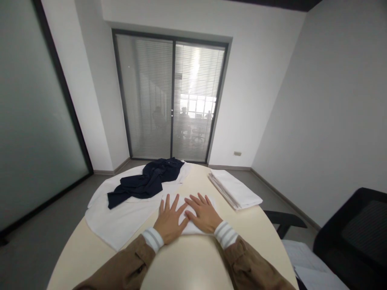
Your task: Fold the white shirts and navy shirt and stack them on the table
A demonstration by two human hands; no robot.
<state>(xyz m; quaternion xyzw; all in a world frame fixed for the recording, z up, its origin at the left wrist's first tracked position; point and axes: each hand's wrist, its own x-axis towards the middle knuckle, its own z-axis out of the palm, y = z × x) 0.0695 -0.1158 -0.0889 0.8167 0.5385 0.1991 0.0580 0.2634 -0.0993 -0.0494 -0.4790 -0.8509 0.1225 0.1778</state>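
Cloth (193, 229), white and folded, lies on the round cream counter (187, 264) under the left hand (170, 219) and right hand (204, 216), both spread wide, grasping nothing, pressing it flat, I'd say; its covered outline I can't judge.

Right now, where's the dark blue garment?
In the head view, the dark blue garment lies on white cloth, far left on the table, beyond the left hand.
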